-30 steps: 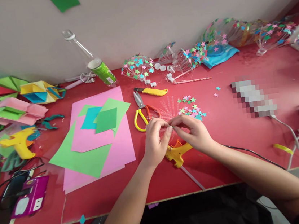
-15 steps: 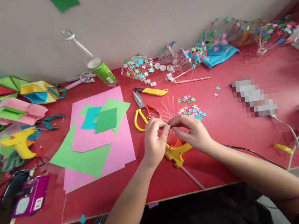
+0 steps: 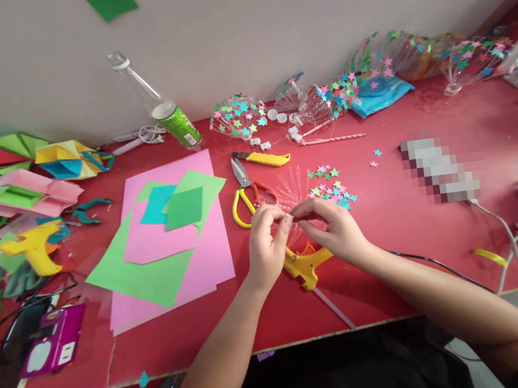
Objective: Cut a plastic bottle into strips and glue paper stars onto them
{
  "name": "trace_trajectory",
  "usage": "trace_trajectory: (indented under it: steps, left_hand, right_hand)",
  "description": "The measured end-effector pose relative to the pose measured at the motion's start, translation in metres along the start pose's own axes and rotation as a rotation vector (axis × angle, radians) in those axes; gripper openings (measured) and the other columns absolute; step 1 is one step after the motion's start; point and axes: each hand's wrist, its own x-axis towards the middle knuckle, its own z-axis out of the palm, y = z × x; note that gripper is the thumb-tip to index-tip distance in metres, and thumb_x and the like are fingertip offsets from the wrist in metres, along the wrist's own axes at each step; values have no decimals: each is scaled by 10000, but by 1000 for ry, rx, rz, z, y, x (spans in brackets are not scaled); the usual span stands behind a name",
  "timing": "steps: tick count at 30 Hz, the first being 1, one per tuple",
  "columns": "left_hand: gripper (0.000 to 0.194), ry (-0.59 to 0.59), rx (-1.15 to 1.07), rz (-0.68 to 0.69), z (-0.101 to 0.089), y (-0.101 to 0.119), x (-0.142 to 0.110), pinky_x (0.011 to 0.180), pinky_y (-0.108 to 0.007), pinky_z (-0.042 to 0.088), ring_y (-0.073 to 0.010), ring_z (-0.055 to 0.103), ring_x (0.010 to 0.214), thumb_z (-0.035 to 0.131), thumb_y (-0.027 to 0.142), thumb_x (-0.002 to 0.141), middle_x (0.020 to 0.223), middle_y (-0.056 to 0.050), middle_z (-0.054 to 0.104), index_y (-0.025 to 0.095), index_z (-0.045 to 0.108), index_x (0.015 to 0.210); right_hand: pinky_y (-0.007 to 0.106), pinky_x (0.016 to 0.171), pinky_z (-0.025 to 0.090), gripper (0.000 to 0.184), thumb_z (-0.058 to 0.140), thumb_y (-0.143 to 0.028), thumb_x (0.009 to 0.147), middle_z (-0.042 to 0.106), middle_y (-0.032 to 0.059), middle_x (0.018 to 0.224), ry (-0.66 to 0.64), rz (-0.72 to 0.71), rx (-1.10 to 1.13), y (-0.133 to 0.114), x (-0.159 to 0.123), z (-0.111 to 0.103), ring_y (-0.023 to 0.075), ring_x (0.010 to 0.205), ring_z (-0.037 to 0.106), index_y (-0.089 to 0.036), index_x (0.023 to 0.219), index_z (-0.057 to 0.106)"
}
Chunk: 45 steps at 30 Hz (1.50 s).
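Observation:
My left hand (image 3: 268, 246) and my right hand (image 3: 336, 225) meet fingertip to fingertip above the red table, both pinched. Something small and pale shows between the tips, too tiny to name. Just behind and below the fingers spread clear plastic strips (image 3: 293, 183), partly hidden by my hands. Loose paper stars (image 3: 329, 193) in pink, green and blue lie beyond my right hand. Under my hands rests a yellow glue gun (image 3: 303, 268) with a glue stick (image 3: 333, 307) poking out toward me. Scissors (image 3: 240, 174) with yellow and red handles lie beyond my left hand.
A yellow-handled cutter (image 3: 268, 157) lies behind the scissors. Coloured paper sheets (image 3: 151, 283) cover the left middle. Star-tipped plastic pieces (image 3: 239, 116) and a cut bottle (image 3: 177, 125) line the wall. Another glue gun (image 3: 36, 246) is at left; a cable (image 3: 437, 263) runs right.
My fingertips have shifted very slightly at the pinch. Everything else looks the same.

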Motion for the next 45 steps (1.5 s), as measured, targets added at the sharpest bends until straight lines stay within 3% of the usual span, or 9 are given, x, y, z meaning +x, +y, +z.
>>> trace_trajectory:
  steps: [9,14,28,37,42,45]
  left_hand:
    - [149,-40,31,26,-1,1,-1,774,-326,480,-162,568,816,549,277,928,818,-24,587,202,568,801]
    - [171,-14,137,109,-3,3,0,765,-332,472,-161,568,806,496,236,948,815,-29,599,198,609,826]
    - [112,113,469,362,-6,5,0,747,-343,440,-179,602,760,550,158,900,809,-40,687,195,645,945]
    - [92,150,444,342,-13,3,0,755,-353,425,-185,595,778,559,167,893,806,-32,671,209,633,930]
    - [117,186,455,320,-16,1,-1,785,-370,441,-190,586,815,587,196,881,854,-39,632,220,629,987]
    - [218,185,443,284,-14,-1,-1,837,-398,470,-217,566,935,638,256,851,979,-68,584,233,606,1066]
  right_hand:
    - [326,770,555,191,534,-100,848,667,34,915,-10,-16,-40,2,0,0,156,819,640,-216,958,637]
    - [311,742,560,190,536,-86,842,626,53,987,-50,-56,-72,7,0,0,149,816,610,-209,951,631]
    - [278,645,519,88,537,-146,867,599,26,852,-3,-18,-103,7,1,-1,135,717,566,-214,816,557]
    - [296,714,540,240,502,-83,812,612,15,908,62,41,-68,8,0,-5,137,767,627,-230,987,576]
    - [306,719,548,196,497,-111,843,564,32,974,97,12,-92,8,1,-8,139,796,606,-236,984,547]
    - [316,706,542,142,501,-134,860,557,35,950,120,-22,-165,5,0,-10,150,798,590,-233,954,542]
